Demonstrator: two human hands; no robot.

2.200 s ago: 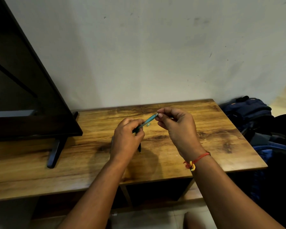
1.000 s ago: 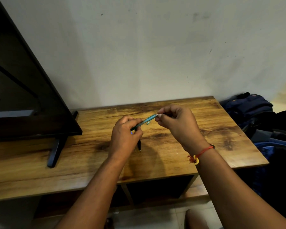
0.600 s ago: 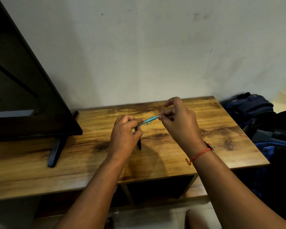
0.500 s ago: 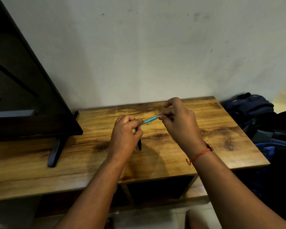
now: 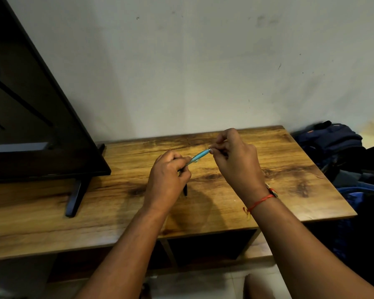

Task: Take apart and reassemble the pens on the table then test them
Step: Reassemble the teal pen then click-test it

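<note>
**Both hands holding a blue pen over the tabletop**

The blue pen (image 5: pixel 200 156) is slanting between the two hands, above the middle of the wooden tabletop (image 5: pixel 289 169). The left hand (image 5: pixel 166 180) is curling its fingers round the pen's lower end. The right hand (image 5: pixel 235 162) is pinching the upper end with its fingertips, its other fingers bent. A dark pen-like piece (image 5: pixel 185 189) is showing just below the left hand; whether it is lying on the tabletop or being held cannot be told. A red thread (image 5: pixel 260 200) is circling the right wrist. A black television (image 5: pixel 30 126) is standing at the left, and a blue backpack (image 5: pixel 330 141) is lying beyond the tabletop's right edge.
</note>
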